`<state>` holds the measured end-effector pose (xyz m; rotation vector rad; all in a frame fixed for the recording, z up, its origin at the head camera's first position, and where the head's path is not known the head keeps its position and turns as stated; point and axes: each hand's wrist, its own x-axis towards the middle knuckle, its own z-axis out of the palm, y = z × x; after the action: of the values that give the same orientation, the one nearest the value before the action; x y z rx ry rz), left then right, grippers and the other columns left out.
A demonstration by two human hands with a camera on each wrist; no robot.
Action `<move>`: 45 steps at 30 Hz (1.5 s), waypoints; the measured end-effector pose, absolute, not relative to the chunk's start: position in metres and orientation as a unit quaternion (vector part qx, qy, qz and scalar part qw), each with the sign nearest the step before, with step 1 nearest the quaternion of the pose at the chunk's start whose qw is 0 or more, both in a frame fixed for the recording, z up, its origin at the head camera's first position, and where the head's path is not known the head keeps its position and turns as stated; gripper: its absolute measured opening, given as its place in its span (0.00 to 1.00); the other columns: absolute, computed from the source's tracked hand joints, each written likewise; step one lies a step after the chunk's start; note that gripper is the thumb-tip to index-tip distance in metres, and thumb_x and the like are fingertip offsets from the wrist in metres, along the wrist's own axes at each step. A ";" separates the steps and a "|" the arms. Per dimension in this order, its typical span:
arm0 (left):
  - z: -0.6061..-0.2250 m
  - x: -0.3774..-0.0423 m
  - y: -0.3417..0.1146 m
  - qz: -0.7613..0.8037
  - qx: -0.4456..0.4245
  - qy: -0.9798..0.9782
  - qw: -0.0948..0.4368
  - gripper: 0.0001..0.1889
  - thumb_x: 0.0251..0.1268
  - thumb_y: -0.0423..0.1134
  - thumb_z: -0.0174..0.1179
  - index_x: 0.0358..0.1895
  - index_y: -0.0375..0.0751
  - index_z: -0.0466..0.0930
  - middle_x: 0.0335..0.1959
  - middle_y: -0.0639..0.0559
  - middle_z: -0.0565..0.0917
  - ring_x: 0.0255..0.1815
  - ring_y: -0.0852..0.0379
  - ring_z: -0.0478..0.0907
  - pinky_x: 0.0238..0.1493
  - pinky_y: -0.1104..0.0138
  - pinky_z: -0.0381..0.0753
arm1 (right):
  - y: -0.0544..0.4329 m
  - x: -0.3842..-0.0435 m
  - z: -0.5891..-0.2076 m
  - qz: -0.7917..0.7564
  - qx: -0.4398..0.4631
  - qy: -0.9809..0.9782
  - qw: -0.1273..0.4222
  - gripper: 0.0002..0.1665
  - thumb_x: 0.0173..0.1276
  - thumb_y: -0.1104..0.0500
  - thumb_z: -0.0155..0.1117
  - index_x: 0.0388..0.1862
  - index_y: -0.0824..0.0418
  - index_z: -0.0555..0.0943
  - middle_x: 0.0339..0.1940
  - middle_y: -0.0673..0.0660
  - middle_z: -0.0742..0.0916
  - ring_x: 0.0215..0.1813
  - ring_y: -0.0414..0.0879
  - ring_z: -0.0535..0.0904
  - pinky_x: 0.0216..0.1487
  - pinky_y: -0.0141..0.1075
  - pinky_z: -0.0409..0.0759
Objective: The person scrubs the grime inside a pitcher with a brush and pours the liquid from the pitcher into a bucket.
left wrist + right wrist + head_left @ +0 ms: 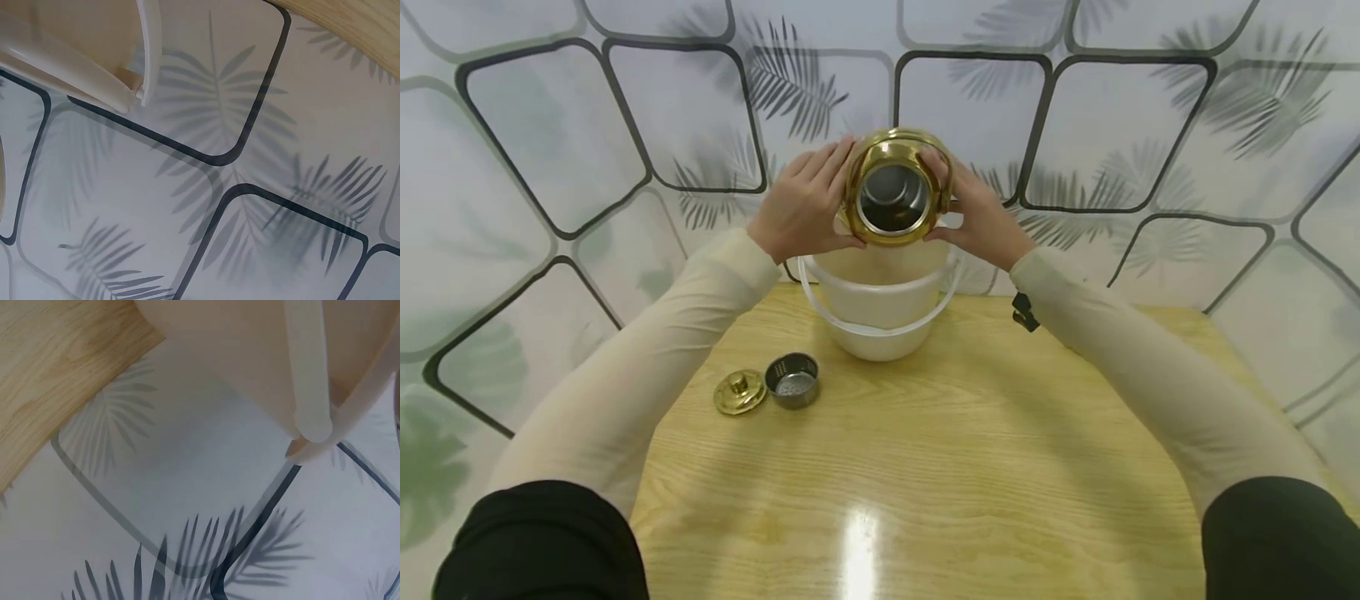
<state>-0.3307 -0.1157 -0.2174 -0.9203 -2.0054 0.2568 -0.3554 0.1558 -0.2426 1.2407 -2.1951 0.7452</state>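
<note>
Above the white bucket (880,304) in the head view, both hands hold a gold metal teapot (898,150) tilted, its round opening facing the camera. My left hand (808,200) grips its left side, fingers along the wall and thumb near the bottom. On the other side, my right hand (981,208) holds it with the fingers on the body and the thumb below. A gold handle curves along the teapot's right side; no spout can be seen. Neither wrist view shows a hand, only part of the bucket (69,62) and its handle (307,369).
A gold lid (740,392) with a knob lies on the wooden table (925,467), beside a perforated steel strainer basket (793,380). Behind the table rises a wall (685,117) patterned with leaves and dark lines. The bucket's handle hangs across its front.
</note>
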 end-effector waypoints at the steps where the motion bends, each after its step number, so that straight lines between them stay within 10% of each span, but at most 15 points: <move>1: -0.218 -0.331 -0.116 0.102 -0.370 -0.809 0.445 0.61 0.32 0.70 0.68 0.66 0.26 0.61 0.65 0.35 0.70 0.62 0.42 0.72 0.60 0.56 0.71 | 0.156 -0.356 -0.244 0.274 0.460 -0.803 0.260 0.61 0.49 0.61 0.73 0.75 0.39 0.49 0.77 0.57 0.56 0.74 0.52 0.57 0.53 0.42 0.80; 13: -0.225 -0.330 -0.114 0.108 -0.375 -0.798 0.459 0.62 0.31 0.66 0.71 0.69 0.30 0.57 0.68 0.38 0.66 0.65 0.44 0.69 0.63 0.58 0.68 | 0.154 -0.359 -0.252 0.252 0.470 -0.794 0.293 0.66 0.49 0.63 0.74 0.71 0.22 0.44 0.75 0.66 0.55 0.77 0.57 0.49 0.65 0.55 0.66; 27: -0.234 -0.335 -0.112 0.174 -0.387 -0.751 0.505 0.55 0.39 0.66 0.67 0.67 0.30 0.61 0.67 0.37 0.68 0.65 0.45 0.70 0.63 0.58 0.68 | 0.153 -0.363 -0.254 0.236 0.466 -0.810 0.268 0.60 0.51 0.59 0.74 0.74 0.69 0.47 0.77 0.65 0.48 0.77 0.54 0.52 0.72 0.43 0.59; 45: -0.227 -0.336 -0.110 0.177 -0.347 -0.732 0.558 0.43 0.54 0.63 0.60 0.67 0.36 0.65 0.67 0.42 0.70 0.68 0.48 0.68 0.66 0.60 0.66 | 0.153 -0.367 -0.239 0.139 0.489 -0.786 0.352 0.42 0.61 0.61 0.66 0.73 0.56 0.59 0.74 0.75 0.49 0.77 0.58 0.50 0.50 0.45 0.78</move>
<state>-0.3355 -0.1103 -0.2273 -0.8190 -1.7276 0.4179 -0.3669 0.1528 -0.2389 1.2653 -2.0348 0.3604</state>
